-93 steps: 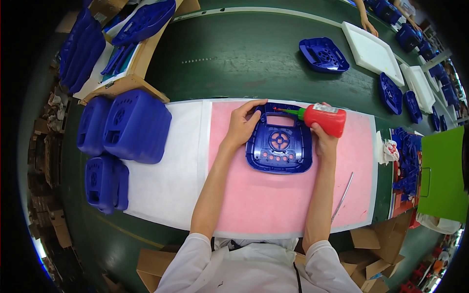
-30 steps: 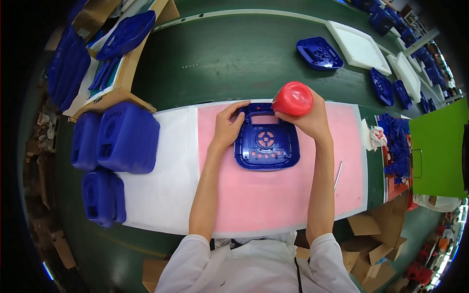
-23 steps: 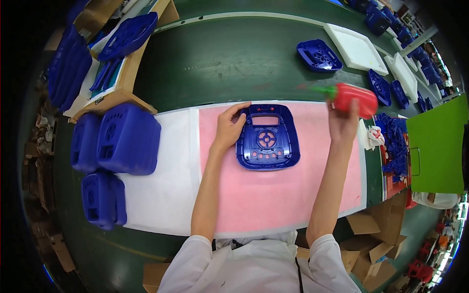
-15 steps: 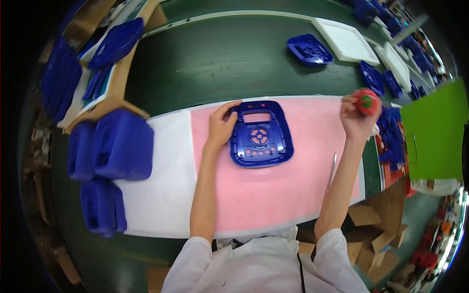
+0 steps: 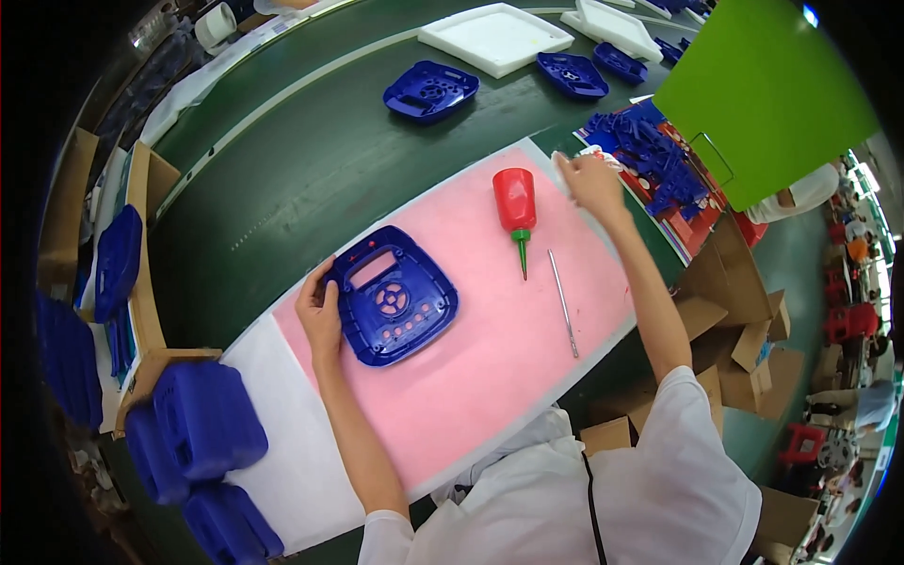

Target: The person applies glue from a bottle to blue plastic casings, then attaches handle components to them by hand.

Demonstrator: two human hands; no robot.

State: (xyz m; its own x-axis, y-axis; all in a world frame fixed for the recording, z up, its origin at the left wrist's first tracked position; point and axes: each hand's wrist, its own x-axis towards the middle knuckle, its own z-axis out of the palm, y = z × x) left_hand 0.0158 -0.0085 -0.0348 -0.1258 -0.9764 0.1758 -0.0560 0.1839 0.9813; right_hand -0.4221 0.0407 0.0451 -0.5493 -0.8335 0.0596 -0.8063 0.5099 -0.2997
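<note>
A blue plastic housing panel [image 5: 414,325], with a rectangular window, a round grille and small holes, lies on the pink mat [image 5: 490,395]. My left hand [image 5: 322,315] grips its left edge, thumb over the rim. Beyond the mat's far right corner is my right hand [image 5: 591,186], fingers drawn together. Something whitish shows at its fingertips, too small to name. Nearest to this hand, a red squeeze bottle [image 5: 514,198] with a green cap and thin nozzle lies on the mat. A thin metal rod-like tool [image 5: 563,303] rests to the bottle's right.
Small blue plastic parts [image 5: 659,160] are heaped on a red printed sheet beside a green board [image 5: 763,104]. Farther back are a blue panel [image 5: 431,91] and a white tray [image 5: 494,40]. Blue housings [image 5: 207,419] stand at left; cardboard boxes [image 5: 725,282] stand at right.
The red bottle has left my right hand and now lies on the mat. That hand is now by the mat's far right corner. My left hand stays on the panel; the view has turned.
</note>
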